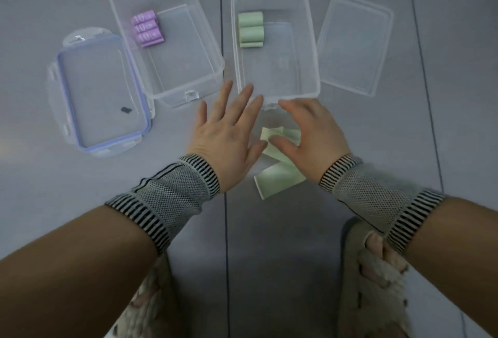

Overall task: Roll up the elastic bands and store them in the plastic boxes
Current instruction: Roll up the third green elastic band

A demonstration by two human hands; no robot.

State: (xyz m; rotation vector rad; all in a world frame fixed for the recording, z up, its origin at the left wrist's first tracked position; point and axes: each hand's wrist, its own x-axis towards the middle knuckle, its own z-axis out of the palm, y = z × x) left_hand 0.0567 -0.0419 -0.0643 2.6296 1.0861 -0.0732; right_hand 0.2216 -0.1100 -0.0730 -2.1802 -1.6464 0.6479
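A loose pale green elastic band lies crumpled on the grey floor between my hands. My right hand hovers over its far end with fingers spread and thumb touching the band. My left hand is flat with straight fingers, just left of the band. Two clear plastic boxes stand beyond. The left box holds three purple rolls. The right box holds three green rolls at its far left corner.
A blue-rimmed clip lid lies left of the boxes, a plain clear lid to the right. My feet in fuzzy slippers sit at the bottom of the view. Floor tile seams run between the boxes.
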